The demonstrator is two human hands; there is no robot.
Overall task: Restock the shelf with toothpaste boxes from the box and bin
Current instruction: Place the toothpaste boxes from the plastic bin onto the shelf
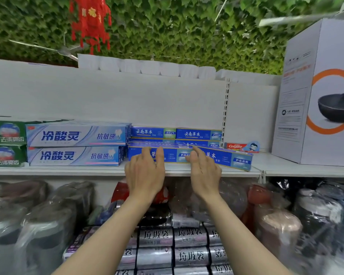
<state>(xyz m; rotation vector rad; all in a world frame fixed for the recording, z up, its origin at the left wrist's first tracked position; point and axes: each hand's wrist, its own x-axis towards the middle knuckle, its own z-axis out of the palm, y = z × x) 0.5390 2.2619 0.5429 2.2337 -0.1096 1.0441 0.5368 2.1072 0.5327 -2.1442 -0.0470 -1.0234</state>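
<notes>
Both hands reach up to the front edge of the white shelf (pixel 286 169), a little apart from each other. The left hand (pixel 145 171) has its fingers straight and spread, fingertips laid against the face of a blue toothpaste box (pixel 172 154) lying lengthwise at the shelf front. The right hand (pixel 204 169) also has straight, relaxed fingers, touching a second blue box (pixel 228 158) that sits skewed, its right end poking out over the shelf lip. Neither hand grips anything.

Behind these two, more blue boxes (pixel 176 133) are stacked against the far panel. To the left stand two stacked pale blue-and-white toothpaste boxes (pixel 75 144), and green ones (pixel 7 143) at the far left. A small red Colgate box (pixel 241 146) lies to the right, then a large white carton picturing a pot (pixel 316 100). Below the shelf are wrapped goods and silver rolls (pixel 175 247).
</notes>
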